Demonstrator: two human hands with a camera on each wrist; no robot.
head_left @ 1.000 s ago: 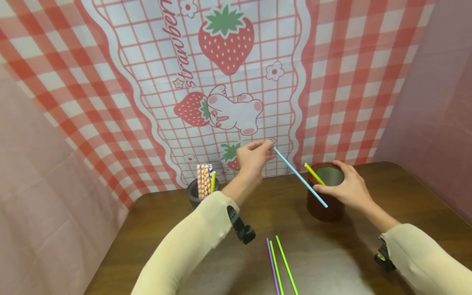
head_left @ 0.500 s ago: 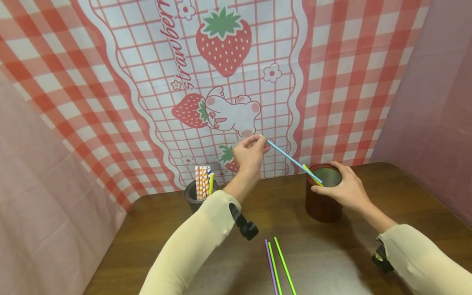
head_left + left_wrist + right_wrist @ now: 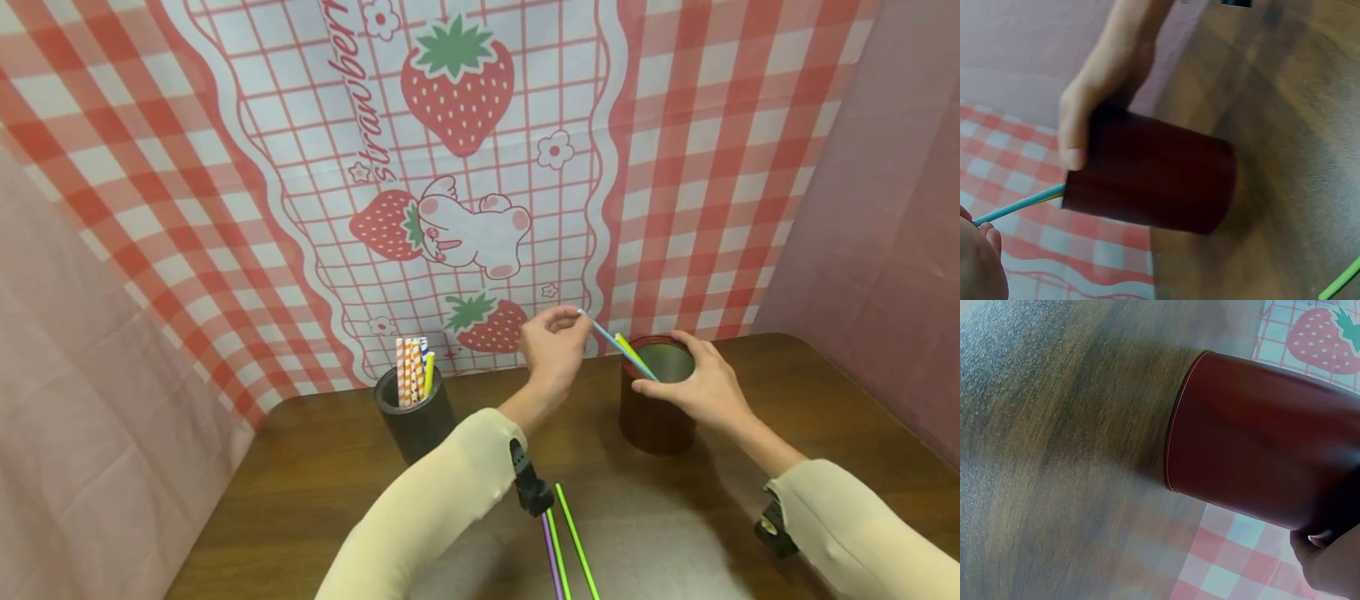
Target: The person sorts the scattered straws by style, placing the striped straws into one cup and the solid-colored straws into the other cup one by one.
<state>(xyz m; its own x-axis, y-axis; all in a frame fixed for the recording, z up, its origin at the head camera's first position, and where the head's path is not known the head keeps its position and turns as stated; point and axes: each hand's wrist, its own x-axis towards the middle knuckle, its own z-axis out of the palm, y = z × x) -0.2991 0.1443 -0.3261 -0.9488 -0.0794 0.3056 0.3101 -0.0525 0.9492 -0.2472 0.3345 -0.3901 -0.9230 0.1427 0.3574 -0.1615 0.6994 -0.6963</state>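
Note:
A light blue straw (image 3: pixel 606 335) is pinched at its upper end by my left hand (image 3: pixel 555 346). Its lower end is inside the mouth of a dark red cup (image 3: pixel 654 417), beside a yellow straw (image 3: pixel 624 342) that leans on the rim. My right hand (image 3: pixel 708 379) grips the cup near its top, with the thumb at the near side and fingers round the far side. In the left wrist view the blue straw (image 3: pixel 1019 205) runs from my fingertips into the cup (image 3: pixel 1154 172). The right wrist view shows the cup wall (image 3: pixel 1260 437); most of the right hand is outside it.
A dark grey cup (image 3: pixel 412 417) at the left holds several patterned paper straws (image 3: pixel 408 375) and a yellow one. Two green straws (image 3: pixel 577 542) and a purple straw (image 3: pixel 552 554) lie on the wooden table (image 3: pixel 660 525). A strawberry-print cloth (image 3: pixel 465 208) hangs behind.
My left hand has moved right and down toward the red cup, and the blue straw's lower end has gone from outside the cup into its mouth. My right hand stays on the cup.

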